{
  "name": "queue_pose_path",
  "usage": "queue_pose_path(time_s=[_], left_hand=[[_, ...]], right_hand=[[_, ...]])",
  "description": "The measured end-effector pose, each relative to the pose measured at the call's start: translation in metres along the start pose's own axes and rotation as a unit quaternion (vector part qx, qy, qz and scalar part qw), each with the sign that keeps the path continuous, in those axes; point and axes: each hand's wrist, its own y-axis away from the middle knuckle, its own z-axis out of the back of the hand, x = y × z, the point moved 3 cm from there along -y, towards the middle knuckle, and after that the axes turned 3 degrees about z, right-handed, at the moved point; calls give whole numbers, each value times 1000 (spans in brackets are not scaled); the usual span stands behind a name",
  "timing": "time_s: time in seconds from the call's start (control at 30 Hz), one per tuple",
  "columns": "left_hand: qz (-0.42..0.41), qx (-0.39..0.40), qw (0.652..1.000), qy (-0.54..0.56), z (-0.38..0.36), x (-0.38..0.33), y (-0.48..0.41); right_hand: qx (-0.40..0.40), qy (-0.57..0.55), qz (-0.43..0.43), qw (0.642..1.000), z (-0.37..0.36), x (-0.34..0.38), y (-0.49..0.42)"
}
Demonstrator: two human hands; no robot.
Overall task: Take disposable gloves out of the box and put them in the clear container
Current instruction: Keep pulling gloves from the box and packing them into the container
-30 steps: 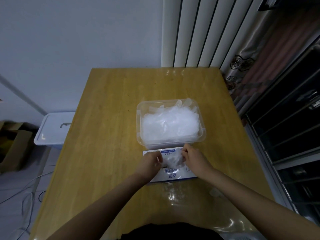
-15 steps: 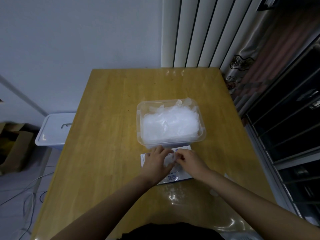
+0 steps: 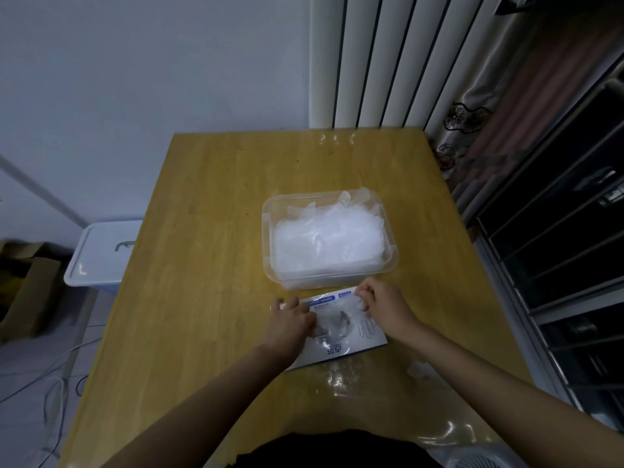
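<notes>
A flat white glove box (image 3: 341, 347) with blue print lies on the wooden table (image 3: 209, 265), just in front of the clear container (image 3: 269, 214). The container holds a heap of clear disposable gloves (image 3: 327, 238) up to its rim. My left hand (image 3: 290, 320) rests on the box's left part, fingertips beside the opening. A crumpled clear glove (image 3: 332, 324) sticks out of that opening. My right hand (image 3: 383, 307) is at the box's far right corner, its fingers curled and pinching the thin glove film.
A white lidded bin (image 3: 101, 251) and a cardboard box (image 3: 23, 285) stand on the floor to the left, with cables nearby. A radiator (image 3: 371, 62) is behind the table, dark shelving (image 3: 557, 248) to the right. Clear plastic film (image 3: 422, 373) lies near the table's front edge.
My hands met over the box opening half a second ago. They have since drawn apart: the right hand moved right and away with the film, and the left slid left on the box.
</notes>
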Motion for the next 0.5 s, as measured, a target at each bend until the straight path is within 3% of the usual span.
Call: queue_pose_path(time_s=[0.17, 0.27, 0.5], left_hand=[[-112, -84, 986, 91, 10, -13, 5], [-157, -25, 985, 72, 7, -21, 9], [-104, 66, 992, -33, 2, -14, 9]], right_hand=[[54, 40, 49, 997, -4, 4, 6], [41, 68, 68, 994, -4, 7, 4], [-53, 38, 111, 992, 26, 38, -1]])
